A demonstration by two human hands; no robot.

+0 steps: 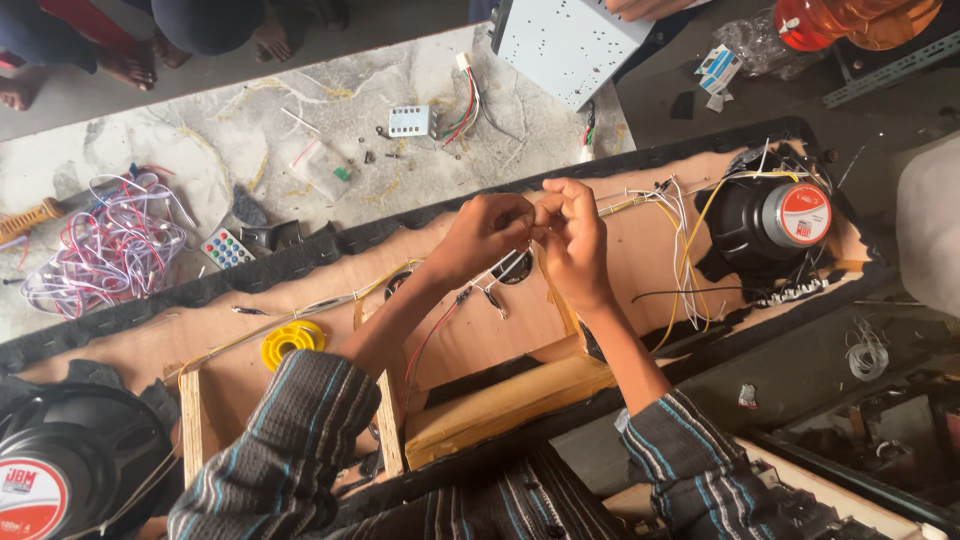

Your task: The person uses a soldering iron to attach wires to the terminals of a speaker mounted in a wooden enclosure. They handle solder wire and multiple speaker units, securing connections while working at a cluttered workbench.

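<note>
My left hand [487, 232] and my right hand [577, 238] meet over the middle of a long wooden speaker board [640, 265], fingertips pinched together on thin wires [530, 232]. A bundle of white and yellow wires [680, 215] runs from my fingers toward a black speaker [770, 222] mounted at the board's right end. Red and grey leads [470, 300] hang below my left wrist. Another black speaker [60, 450] sits at the left end. Both my sleeves are striped.
A yellow tape roll [292, 340] lies on the board. On the marbled floor are a tangle of coloured wire [105, 245], a small remote [227, 248], a white circuit module [411, 121] and a grey metal box [560, 40]. Other people's bare feet [130, 65] rest at top left.
</note>
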